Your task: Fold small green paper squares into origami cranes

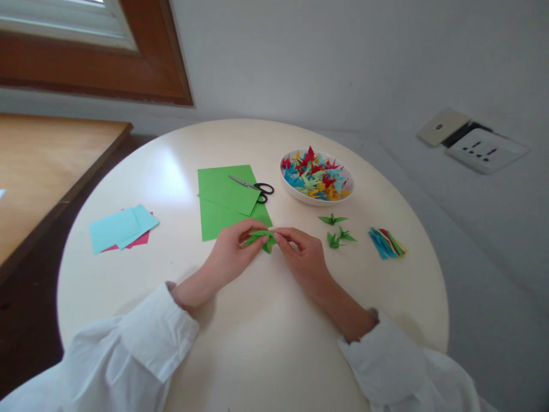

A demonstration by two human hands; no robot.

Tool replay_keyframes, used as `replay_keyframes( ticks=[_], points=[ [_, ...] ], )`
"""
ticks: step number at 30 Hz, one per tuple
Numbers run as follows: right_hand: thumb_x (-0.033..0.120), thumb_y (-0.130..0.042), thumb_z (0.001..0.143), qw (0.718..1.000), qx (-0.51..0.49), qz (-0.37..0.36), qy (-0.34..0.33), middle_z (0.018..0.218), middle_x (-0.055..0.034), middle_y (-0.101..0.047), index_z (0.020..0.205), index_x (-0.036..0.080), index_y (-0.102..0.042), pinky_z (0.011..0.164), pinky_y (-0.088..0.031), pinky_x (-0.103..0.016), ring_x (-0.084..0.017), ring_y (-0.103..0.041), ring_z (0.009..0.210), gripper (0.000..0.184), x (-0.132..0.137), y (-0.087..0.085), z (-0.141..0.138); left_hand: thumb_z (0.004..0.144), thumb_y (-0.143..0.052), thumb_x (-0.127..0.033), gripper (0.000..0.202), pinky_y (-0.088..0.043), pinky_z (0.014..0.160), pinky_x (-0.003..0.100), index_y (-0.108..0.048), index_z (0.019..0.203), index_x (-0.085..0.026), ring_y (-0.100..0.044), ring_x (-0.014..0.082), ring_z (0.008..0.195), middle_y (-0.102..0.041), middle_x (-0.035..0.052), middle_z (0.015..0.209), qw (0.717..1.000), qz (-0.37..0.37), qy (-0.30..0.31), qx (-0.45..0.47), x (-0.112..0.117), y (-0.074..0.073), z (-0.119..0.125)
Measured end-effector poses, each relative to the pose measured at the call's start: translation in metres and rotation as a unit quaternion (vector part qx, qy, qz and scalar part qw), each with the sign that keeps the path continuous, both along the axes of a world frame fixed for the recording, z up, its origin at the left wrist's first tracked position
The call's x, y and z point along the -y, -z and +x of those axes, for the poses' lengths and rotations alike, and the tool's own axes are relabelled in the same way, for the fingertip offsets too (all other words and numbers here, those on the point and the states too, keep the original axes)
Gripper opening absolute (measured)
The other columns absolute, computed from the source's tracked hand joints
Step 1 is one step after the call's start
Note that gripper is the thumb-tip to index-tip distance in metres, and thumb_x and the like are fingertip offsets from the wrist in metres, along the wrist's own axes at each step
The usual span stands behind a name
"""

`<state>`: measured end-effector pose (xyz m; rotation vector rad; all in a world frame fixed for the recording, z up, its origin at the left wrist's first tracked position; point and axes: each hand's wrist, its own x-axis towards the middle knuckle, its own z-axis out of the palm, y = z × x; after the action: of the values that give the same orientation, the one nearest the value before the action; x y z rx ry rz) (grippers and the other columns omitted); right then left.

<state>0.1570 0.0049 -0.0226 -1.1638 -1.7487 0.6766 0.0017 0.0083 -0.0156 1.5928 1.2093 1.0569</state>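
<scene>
A small folded piece of green paper (262, 238) lies between my two hands near the middle of the round white table (180, 149). My left hand (234, 250) pinches its left end, fingers closed on it. My right hand (300, 254) pinches its right end in the same way. Just behind my hands lie green paper sheets (225, 197), with black-handled scissors (253, 185) resting on their far right corner. Two small green folded cranes (333, 220) (337, 237) sit to the right of my right hand.
A white bowl (300, 194) holds several colourful paper cranes at the back right. Coloured paper strips (387, 243) lie near the right edge. Light blue and pink sheets (122, 228) lie at the left. A wooden ledge (47, 166) stands left; wall sockets (484, 150) are at the right.
</scene>
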Motion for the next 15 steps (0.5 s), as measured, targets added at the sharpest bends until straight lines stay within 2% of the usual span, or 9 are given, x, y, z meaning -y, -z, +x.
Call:
replay_keyframes(
  ticks=[5,9,15],
  points=[
    [0.021,-0.057,0.079,0.998,-0.054,-0.026,0.005,0.083,-0.0016,-0.071,0.086,0.02,-0.067,0.069,-0.05,-0.024,-0.013,-0.064,0.073,0.013,0.0004,0.0,-0.001,0.076,-0.055,-0.028,0.016,-0.049,0.065,0.029,-0.063,0.084,-0.016,-0.061,0.0179,0.073,-0.067,0.0068,0.08,0.999,0.016,-0.022,-0.03,0.0004,-0.0028,-0.0005],
    [0.02,-0.061,0.075,0.995,-0.096,-0.036,0.011,0.079,-0.0007,-0.07,0.081,0.02,-0.067,0.068,-0.052,-0.023,-0.013,-0.063,0.071,0.009,-0.0002,0.0003,-0.0026,0.075,-0.056,-0.028,0.017,-0.049,0.074,0.031,-0.063,0.085,-0.016,-0.062,0.0188,0.081,-0.068,0.0071,0.087,0.998,0.046,-0.032,-0.041,-0.0003,-0.0004,-0.0018],
    [0.019,-0.061,0.074,0.995,-0.093,-0.031,0.014,0.077,-0.0019,-0.07,0.078,0.02,-0.067,0.068,-0.052,-0.026,-0.014,-0.064,0.069,0.007,0.0005,0.0008,-0.0021,0.075,-0.056,-0.025,0.01,-0.047,0.082,0.033,-0.06,0.079,-0.017,-0.061,0.0192,0.09,-0.066,0.0085,0.095,0.998,0.05,-0.028,-0.021,0.0,0.0,-0.0021]
  ],
)
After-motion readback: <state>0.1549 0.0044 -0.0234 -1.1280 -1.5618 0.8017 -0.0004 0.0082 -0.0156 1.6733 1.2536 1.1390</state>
